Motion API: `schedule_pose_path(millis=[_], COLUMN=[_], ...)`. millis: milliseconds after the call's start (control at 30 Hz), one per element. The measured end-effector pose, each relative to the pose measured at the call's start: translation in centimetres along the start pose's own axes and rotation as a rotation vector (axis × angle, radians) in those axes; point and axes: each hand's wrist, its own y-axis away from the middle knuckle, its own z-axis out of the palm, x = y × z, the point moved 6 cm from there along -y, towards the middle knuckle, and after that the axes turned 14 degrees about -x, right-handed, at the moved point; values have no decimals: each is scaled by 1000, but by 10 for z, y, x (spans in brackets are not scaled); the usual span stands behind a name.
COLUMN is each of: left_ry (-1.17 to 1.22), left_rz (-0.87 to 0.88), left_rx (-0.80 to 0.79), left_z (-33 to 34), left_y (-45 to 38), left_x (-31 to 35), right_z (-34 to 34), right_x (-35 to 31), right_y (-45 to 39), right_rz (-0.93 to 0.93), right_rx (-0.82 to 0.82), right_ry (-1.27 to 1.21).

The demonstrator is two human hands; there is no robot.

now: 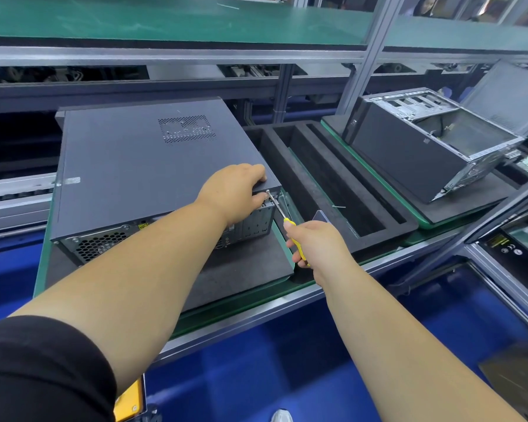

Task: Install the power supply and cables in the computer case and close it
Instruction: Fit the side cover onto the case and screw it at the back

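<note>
Left hand: the closed computer case is gripped at its rear corner.
Right hand: a yellow-handled screwdriver is grasped, tip at that corner.

No readable words, only unclear marks

The yellow warning sticker on the computer case back and the yellow print on the black box at 3 o'clock are too small to read.

There are 2 computer cases: 1 closed computer case on the near pallet and 1 open computer case on the pallet to the right. There are 2 bare hands, the left hand and the right hand, and 1 yellow-handled screwdriver. Between the cases sits 1 black foam tray with 3 long slots.
</note>
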Motion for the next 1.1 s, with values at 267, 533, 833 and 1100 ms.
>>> schedule_pose_path(millis=[267,533,833,1100], left_ry=[4,11,10,9], left_rz=[-1,-9,-8,-15], left_rx=[11,13,5,12], left_z=[0,2,1,1], left_y=[1,0,0,0], left_x=[0,-1,0,0], right_z=[3,-8,-3,-4], right_x=[-1,-5,-9,-3], right_y=[-1,6,5,-4], right_rz=[125,-75,-115,-92], right_rx=[-28,122,59,137], right_ry=[-135,10,90,39])
